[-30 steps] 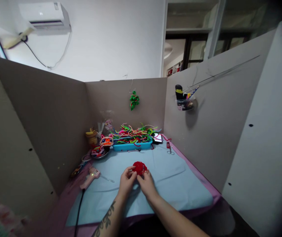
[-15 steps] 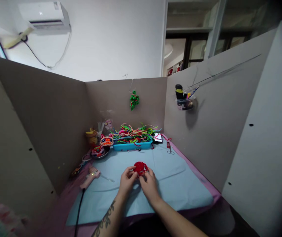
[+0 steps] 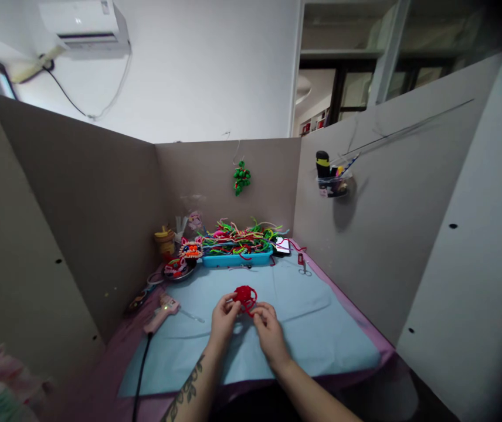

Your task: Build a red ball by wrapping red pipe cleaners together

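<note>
A small red piece of looped, fuzzy cord [image 3: 244, 295] is held up over the blue cloth at the middle of the table. My left hand [image 3: 225, 315] pinches its left side between thumb and fingers. To its lower right my right hand [image 3: 268, 326] is closed, with thumb and fingertips on a red strand [image 3: 251, 312] that comes off the piece. Open gaps show between the loops on the right side of the piece. The fingertips hide part of the strand.
A pink glue gun [image 3: 163, 313] with a black cable lies at left. Behind stand a blue tray [image 3: 237, 259] of colourful fuzzy stems, a metal bowl [image 3: 179, 275] and an orange animal-face figure [image 3: 190, 249]. Small scissors [image 3: 305, 272] and a phone [image 3: 282, 246] lie at right.
My right hand has drawn slightly away from the red piece, pulling a strand rightward. The piece has turned and shifted a little left with my left hand, and its loops show more.
</note>
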The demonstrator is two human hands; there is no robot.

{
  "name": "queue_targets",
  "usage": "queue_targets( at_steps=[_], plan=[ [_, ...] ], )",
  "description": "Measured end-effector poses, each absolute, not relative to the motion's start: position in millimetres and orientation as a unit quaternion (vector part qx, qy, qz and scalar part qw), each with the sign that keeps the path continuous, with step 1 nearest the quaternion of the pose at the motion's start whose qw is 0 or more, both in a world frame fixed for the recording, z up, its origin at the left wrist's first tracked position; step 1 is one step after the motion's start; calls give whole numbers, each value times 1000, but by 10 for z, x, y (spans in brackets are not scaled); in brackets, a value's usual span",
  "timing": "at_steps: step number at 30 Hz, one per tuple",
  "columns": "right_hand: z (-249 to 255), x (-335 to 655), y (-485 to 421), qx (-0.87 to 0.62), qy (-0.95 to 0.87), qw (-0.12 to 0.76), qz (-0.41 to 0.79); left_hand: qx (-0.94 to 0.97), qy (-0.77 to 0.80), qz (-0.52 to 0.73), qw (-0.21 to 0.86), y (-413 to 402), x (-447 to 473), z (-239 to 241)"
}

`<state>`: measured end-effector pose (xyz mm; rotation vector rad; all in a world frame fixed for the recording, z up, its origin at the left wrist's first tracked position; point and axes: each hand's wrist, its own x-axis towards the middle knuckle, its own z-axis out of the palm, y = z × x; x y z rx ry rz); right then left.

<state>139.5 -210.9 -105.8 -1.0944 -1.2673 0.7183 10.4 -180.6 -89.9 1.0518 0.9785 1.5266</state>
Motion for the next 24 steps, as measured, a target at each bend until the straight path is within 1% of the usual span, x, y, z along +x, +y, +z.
queue_targets(
  at_steps=[4,9,15,17,20,22,24],
  plan=[
    [-1019,1488,-2104,-429,-539,633,353,396,404,652,505,-1779,73,-931],
    [-1001,1623,-2034,-397,-481,664,413,359,392,667,522,-1733,38,-985],
    [-980,1832,-1941,-386,-446,689,421,336,378,664,551,-1723,37,-979],
    [-930,1887,-1956,-361,-506,666,413,352,372,655,555,-1741,52,-953],
    [-835,1916,-1985,-305,-602,609,417,375,375,644,551,-1774,76,-919],
    [-788,1900,-1973,-326,-604,600,411,388,385,639,541,-1791,87,-906],
    [-767,1866,-1931,-388,-591,599,375,401,396,635,528,-1804,96,-898]
  ],
)
